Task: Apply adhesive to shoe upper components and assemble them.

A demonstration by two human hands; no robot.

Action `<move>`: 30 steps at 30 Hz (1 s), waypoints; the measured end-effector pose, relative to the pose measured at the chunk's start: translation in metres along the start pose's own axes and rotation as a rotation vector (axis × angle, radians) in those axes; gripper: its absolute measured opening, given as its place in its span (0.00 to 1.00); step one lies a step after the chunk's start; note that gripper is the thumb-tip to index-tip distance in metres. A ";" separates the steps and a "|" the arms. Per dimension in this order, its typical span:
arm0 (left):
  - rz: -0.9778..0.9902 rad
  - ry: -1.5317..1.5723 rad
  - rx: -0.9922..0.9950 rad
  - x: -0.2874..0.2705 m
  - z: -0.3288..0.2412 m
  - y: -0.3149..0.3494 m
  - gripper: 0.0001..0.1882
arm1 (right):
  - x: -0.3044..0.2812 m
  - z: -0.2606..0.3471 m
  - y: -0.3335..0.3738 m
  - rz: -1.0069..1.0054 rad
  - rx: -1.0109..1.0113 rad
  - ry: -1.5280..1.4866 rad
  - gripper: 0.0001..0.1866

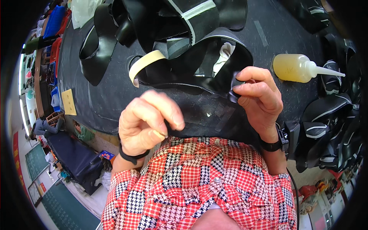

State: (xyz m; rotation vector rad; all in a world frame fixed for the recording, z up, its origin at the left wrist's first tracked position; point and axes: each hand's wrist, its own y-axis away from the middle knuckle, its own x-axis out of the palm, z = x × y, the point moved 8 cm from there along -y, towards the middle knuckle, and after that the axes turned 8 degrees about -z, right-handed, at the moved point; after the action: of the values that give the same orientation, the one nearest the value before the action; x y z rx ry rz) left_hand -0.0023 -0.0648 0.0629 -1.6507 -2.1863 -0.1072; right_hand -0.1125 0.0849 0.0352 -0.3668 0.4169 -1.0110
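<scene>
Bottle (yellow liquid inside) near right hand.

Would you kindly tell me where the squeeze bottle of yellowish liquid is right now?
In the head view, the squeeze bottle is at the upper right on the black table, right of and slightly beyond the right hand.

one left hand, one right hand, two dark wristbands, one tabletop, one bottle of yellowish liquid, one cream strip, one yellow card, two green boards; the black pieces overlap too much to count.
</scene>
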 end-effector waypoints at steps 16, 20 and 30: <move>-1.278 0.048 -0.458 -0.173 0.069 0.246 0.03 | 0.029 -0.014 0.018 0.034 0.167 -0.095 0.08; -1.342 0.333 -0.165 -0.185 0.087 0.223 0.02 | 0.030 -0.012 0.021 0.044 0.191 -0.053 0.07; -1.658 -0.130 -0.143 -0.165 0.093 0.201 0.14 | 0.034 -0.005 0.032 0.020 0.164 -0.043 0.06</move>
State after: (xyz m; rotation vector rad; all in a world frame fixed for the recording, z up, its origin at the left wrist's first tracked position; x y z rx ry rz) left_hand 0.1985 -0.1266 -0.1160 0.5087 -2.9985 -0.5813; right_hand -0.0757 0.0707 0.0096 -0.2354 0.2963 -1.0083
